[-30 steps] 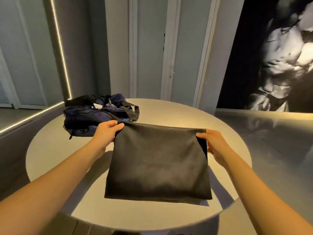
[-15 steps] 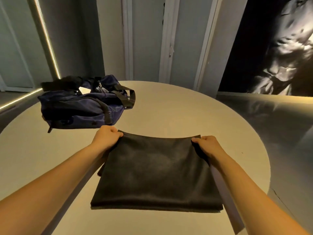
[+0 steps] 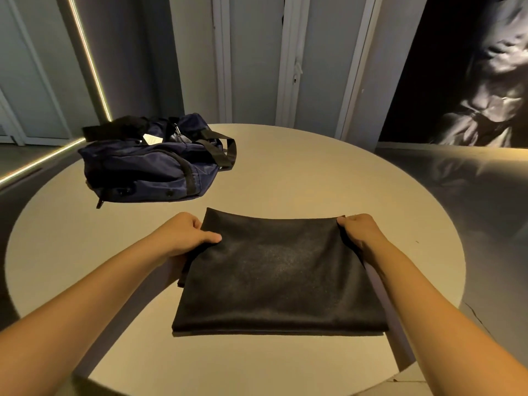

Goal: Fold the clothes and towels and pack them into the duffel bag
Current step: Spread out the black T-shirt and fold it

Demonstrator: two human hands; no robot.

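A dark folded cloth (image 3: 280, 275) lies flat on the round table (image 3: 285, 172), in front of me. My left hand (image 3: 185, 235) grips its far left corner, thumb on top. My right hand (image 3: 360, 232) grips its far right corner the same way. A navy duffel bag (image 3: 148, 167) with black straps sits at the table's back left, its top open, apart from the cloth.
Beyond the table stand pale wall panels (image 3: 251, 58). A lit strip (image 3: 88, 58) runs down the wall and along the floor edge on the left. A large dark picture (image 3: 471, 70) hangs at the right. A grey ledge (image 3: 471, 178) borders the table's right side.
The cloth's far edge, held up a second ago, has come down toward me so the cloth now lies flat on the table. Both hands kept their grip on the corners.
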